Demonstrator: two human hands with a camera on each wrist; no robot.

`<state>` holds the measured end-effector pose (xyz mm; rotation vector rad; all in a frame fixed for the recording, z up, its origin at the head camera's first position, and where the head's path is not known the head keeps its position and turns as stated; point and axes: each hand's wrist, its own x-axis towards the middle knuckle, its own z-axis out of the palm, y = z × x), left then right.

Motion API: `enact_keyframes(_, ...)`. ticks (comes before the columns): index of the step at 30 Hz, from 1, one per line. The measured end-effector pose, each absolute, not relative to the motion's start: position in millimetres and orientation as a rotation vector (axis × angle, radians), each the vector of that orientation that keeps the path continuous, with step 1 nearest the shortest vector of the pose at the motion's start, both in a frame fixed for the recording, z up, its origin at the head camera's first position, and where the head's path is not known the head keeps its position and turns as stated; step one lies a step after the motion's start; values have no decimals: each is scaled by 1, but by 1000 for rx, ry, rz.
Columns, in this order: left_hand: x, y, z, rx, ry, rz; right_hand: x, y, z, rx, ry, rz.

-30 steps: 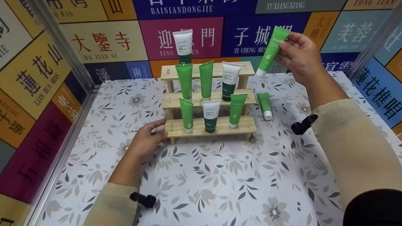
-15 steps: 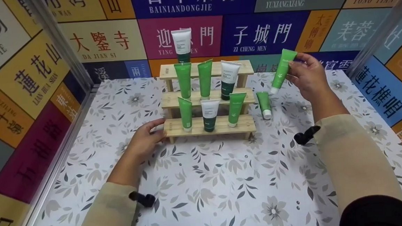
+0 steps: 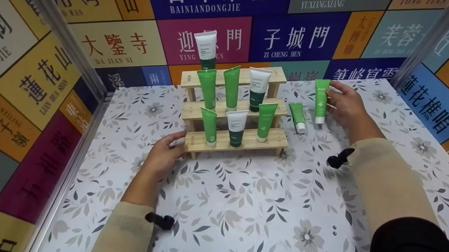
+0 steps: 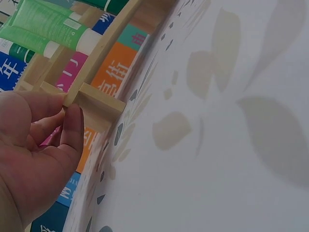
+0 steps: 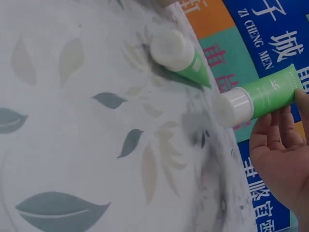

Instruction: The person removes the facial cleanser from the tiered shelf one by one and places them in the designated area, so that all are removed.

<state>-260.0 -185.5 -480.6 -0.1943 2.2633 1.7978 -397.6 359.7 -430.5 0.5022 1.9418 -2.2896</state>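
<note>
My right hand (image 3: 346, 102) grips a green squeeze tube (image 3: 321, 98) by its upper part, right of the rack. The tube's white cap points down, close over the table, as the right wrist view shows. Another green tube (image 3: 296, 115) lies on the cloth just to its left. My left hand (image 3: 166, 155) pinches the left end of the lowest tier of a three-step wooden display rack (image 3: 266, 138) between thumb and fingers. On that tier stand a green tube (image 3: 209, 127), a white and dark-green tube (image 3: 236, 127) and a green tube (image 3: 266, 121).
The middle tier bears two green tubes (image 3: 208, 88) (image 3: 231, 88) and a white and dark-green tube (image 3: 259, 88). One white tube (image 3: 206, 49) stands on the top tier. Lettered panels (image 3: 295, 38) wall the back and sides of the floral-covered table (image 3: 222, 219).
My right hand has lowered the green tube from beside the top tier towards the table at the right, turning it more upright. My left hand stays at the rack.
</note>
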Motion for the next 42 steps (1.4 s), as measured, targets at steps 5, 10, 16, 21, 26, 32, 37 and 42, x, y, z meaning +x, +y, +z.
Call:
enact_keyframes(5,-260,-186,-482,-179,2266,1797,-401,362,-449,566,2012,-2202)
enact_keyframes(10,-260,-186,-483,-161,2253,1818,-407,362,-462,655,2174,-2021)
enact_keyframes(16,-258,-185,-481,-149,2271,1827,-412,360,-468,682,2259,-1852)
enact_keyframes(21,-259,-185,-483,-143,2286,1838,-413,359,-470,673,2330,-1763)
enact_keyframes(26,-259,-185,-484,-138,2282,1849,-412,360,-472,687,2342,-1723)
enact_keyframes(32,-258,-184,-482,-118,2276,1856,-412,365,-473,701,2369,-1648)
enact_keyframes(37,-258,-184,-482,-117,2274,1852,-408,367,-471,703,2376,-1594)
enact_keyframes(42,-258,-185,-483,-120,2275,1846,-397,367,-466,665,2356,-1625)
